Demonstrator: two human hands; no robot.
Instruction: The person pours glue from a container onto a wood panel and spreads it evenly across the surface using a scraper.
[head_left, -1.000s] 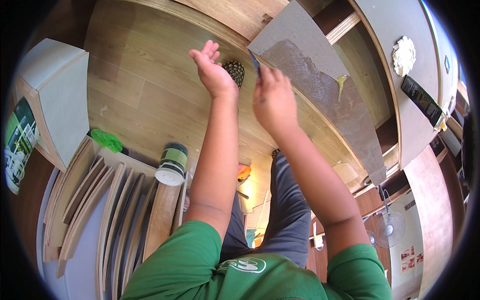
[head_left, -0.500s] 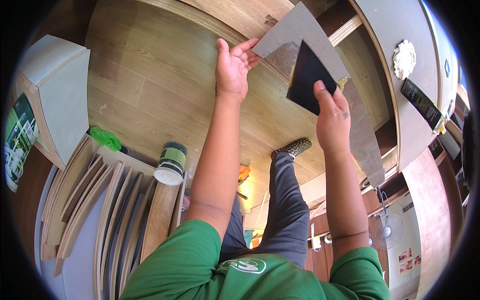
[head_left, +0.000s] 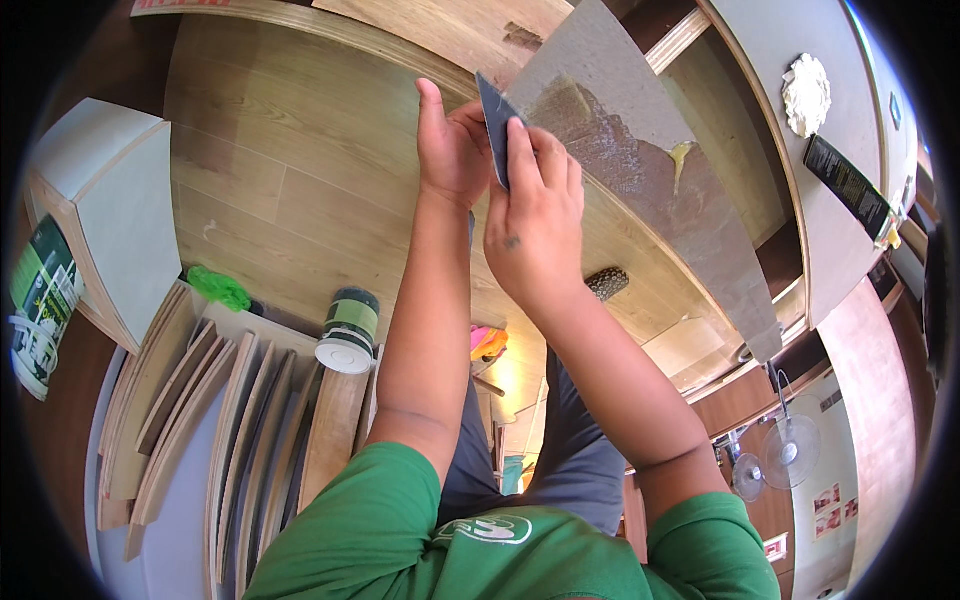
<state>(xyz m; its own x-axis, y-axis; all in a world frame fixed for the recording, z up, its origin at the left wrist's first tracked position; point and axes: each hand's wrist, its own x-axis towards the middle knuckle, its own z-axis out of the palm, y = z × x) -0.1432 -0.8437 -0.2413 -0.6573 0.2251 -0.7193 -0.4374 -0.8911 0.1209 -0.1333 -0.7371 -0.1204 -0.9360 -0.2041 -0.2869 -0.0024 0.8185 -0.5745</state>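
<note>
My right hand (head_left: 538, 200) pinches a thin dark flat spreader (head_left: 497, 125), now seen nearly edge-on. Close beside it my left hand (head_left: 450, 150) is raised with the thumb apart and nothing in its palm; the spreader hides part of its fingers, and I cannot tell whether they touch it. To the right of both hands slants a long grey panel (head_left: 700, 230). A brownish, wet-looking coat covers part of its face, and a yellowish blob of glue-like paste (head_left: 680, 160) sits on it.
Curved wooden strips (head_left: 240, 430) stand at the lower left beside a green tub with a white lid (head_left: 345, 330). A pale box-like cabinet (head_left: 125, 210) stands left. At right, a black-labelled pack (head_left: 848, 190) and a crumpled white wad (head_left: 806, 95) rest on a grey surface.
My right hand has carried the spreader leftward off the grey panel to my left hand, turning it edge-on. More of the panel's coated face shows. My left hand has shifted slightly left.
</note>
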